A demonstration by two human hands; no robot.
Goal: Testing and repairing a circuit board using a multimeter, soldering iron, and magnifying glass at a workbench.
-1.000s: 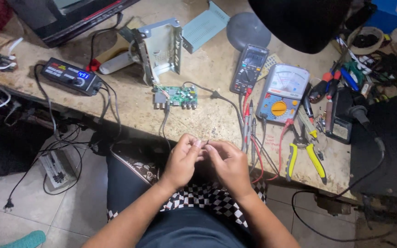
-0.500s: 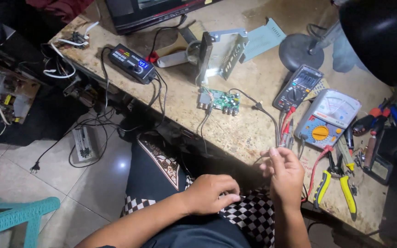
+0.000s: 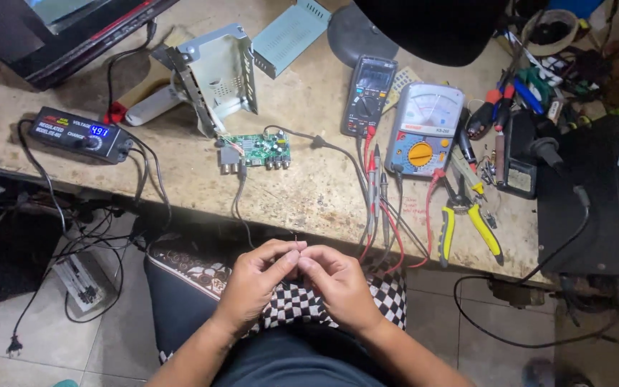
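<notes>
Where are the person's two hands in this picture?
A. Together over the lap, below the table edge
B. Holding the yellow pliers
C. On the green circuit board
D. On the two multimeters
A: the left hand and right hand meet fingertip to fingertip over the lap, below the table edge.

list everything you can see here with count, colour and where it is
circuit board: 1, green, bench centre, cable attached
metal bracket: 1, grey, behind the board
vented metal cover: 1, pale green, top centre
power adapter: 1, black with blue digits, bench left
digital multimeter: 1, dark grey, right of centre
analog multimeter: 1, blue-grey with orange dial, beside it
pliers: 1, yellow handles, bench right edge
test leads: several, red and black, hanging off the front edge
lamp: 1, black shade, top
checkered cushion: 1, black and white, under the hands
left hand, right hand: fingertips together over the lap; anything pinched is too small to tell
</notes>
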